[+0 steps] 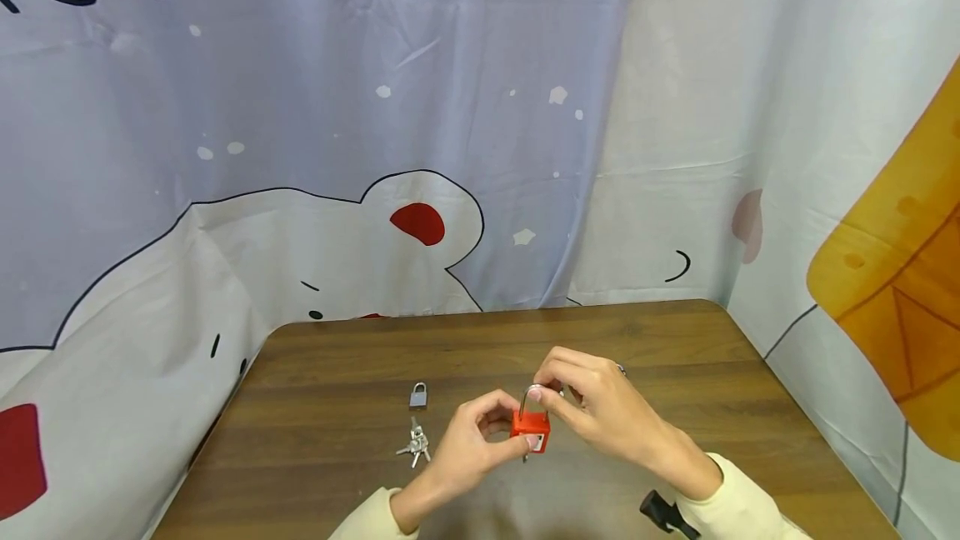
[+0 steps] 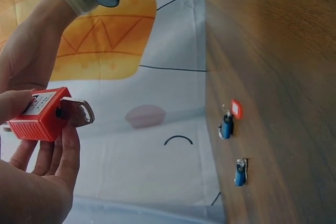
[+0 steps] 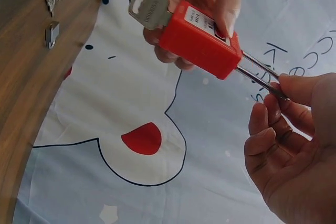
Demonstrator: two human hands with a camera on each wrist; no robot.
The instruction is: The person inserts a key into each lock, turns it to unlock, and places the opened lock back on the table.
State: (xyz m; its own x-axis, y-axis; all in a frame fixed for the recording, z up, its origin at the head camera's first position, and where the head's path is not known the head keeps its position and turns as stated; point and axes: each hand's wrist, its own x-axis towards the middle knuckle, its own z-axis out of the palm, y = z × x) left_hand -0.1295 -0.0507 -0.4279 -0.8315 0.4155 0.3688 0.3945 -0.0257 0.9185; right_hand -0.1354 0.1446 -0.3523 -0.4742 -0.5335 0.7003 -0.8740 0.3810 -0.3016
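Observation:
A red padlock is held up over the table between both hands. My left hand grips its body, thumb on the white label side and fingers behind. The fingers of my right hand pinch the curved end of its long metal shackle. A silver key sits in the bottom of the body, opposite the shackle. On the table, left of the hands, lie a small grey padlock and a bunch of silver keys.
Two small blue padlocks, one near a red tag and another apart from it, lie on the wooden table. A printed curtain hangs behind the table. A black wrist device is by the right sleeve.

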